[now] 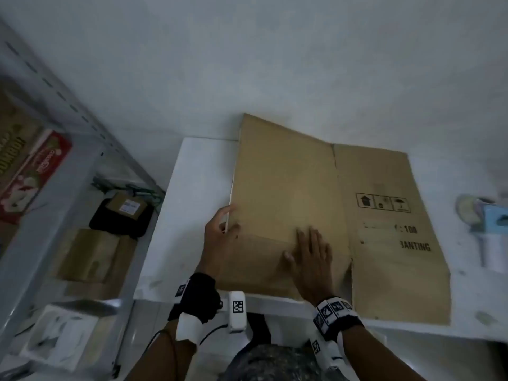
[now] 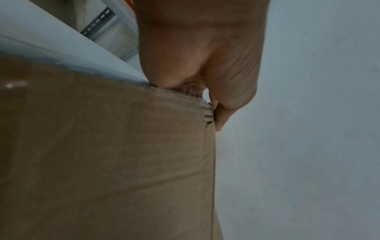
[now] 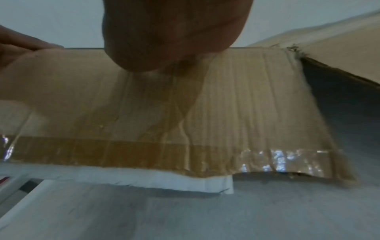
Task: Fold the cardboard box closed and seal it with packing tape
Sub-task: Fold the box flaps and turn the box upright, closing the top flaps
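A flattened brown cardboard box (image 1: 288,188) lies on a white table (image 1: 198,174), its right panel printed with handling symbols. My left hand (image 1: 220,232) pinches the box's left edge, thumb on top and fingers under it; the left wrist view shows this hand (image 2: 216,104) at a crumpled corner of the cardboard (image 2: 102,154). My right hand (image 1: 310,257) lies flat, fingers straight, on the near part of the left panel. In the right wrist view the palm (image 3: 174,40) rests on a creased flap (image 3: 164,113) carrying an old tape strip (image 3: 144,152). A blurred blue-and-white tape dispenser (image 1: 486,224) sits at the right.
A metal shelf rack (image 1: 68,111) stands to the left, holding printed cartons. On the floor beside the table are a black bag with a parcel (image 1: 123,213), brown cardboard (image 1: 90,257) and a white box (image 1: 57,336). A pale wall lies behind the table.
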